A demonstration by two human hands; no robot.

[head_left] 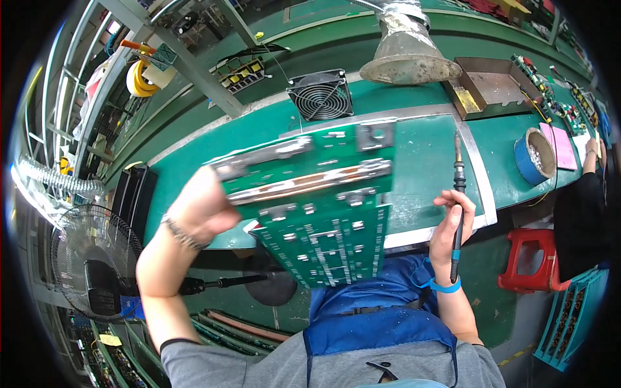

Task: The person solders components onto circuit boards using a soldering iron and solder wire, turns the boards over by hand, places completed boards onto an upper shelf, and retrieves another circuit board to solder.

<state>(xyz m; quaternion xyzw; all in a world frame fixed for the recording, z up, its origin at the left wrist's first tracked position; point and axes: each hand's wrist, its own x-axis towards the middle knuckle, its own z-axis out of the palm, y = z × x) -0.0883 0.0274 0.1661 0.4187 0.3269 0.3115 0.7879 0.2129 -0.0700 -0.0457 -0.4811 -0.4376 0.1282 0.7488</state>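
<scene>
My left hand (pixel 206 205), blurred by motion, grips the left edge of a large green circuit board (pixel 323 223). The board is raised in front of my body, tilted, its solder side showing with silvery joints and long soldered strips. Its lower end hangs over my blue apron (pixel 381 317). In my right hand (pixel 451 226) is a soldering iron (pixel 458 194), held upright with its tip pointing away from me over the green bench (pixel 424 168). A blue strap circles my right wrist. The iron's tip stands apart from the board, to its right.
A black fan (pixel 321 97) stands at the bench's far side, beside a metal funnel hood (pixel 411 55). To the right are a brown metal tray (pixel 495 87), a blue-rimmed roll (pixel 534 156) and a red stool (pixel 533 258). A person's hand (pixel 592 152) rests near a pink sheet (pixel 559 145). A floor fan (pixel 97 265) stands left.
</scene>
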